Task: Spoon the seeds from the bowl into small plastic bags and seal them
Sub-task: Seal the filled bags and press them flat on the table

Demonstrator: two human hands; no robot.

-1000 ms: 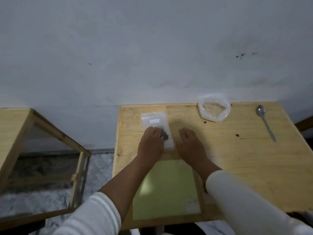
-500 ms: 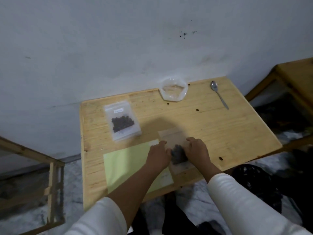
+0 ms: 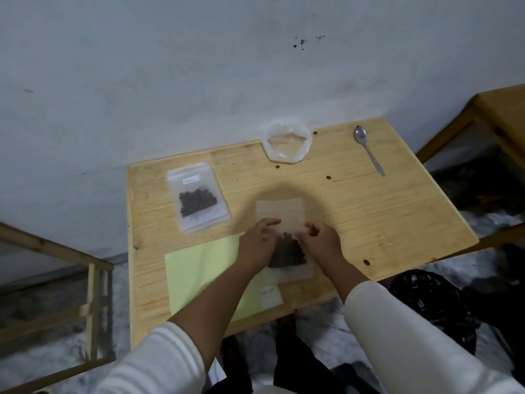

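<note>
Bag (image 3: 284, 220) of seeds flat on the table (image 3: 369, 211), right in front of you, and both your hands are on it. Its long axis runs near to far: the dark seeds (image 3: 287, 250) heaped at the near end, the open or zip end pointing away towards the wall. Your left hand (image 3: 257, 245) sits on the bag's left edge, your right hand (image 3: 321, 240) on its right edge, fingers of both curled in at about the middle of the bag, just beyond the seed heap. Each grip looks like a narrow pinch on the plastic, though the blur keeps me from saying how firm. Both hands are equally close; the seal strip lies just beyond your fingertips, so the next move, I'd judge, is a short slide away from you, up to that far edge, then press across it.

Far left, a filled bag (image 3: 199, 199) with a white label lies flat, well apart from your hands. The clear bowl (image 3: 287, 143) stands at the far edge, looking about empty, with the spoon (image 3: 369, 150) lying to its right. A green sheet (image 3: 199, 268) lies under your left wrist, with a small white label (image 3: 270, 294) at its near right corner.
</note>
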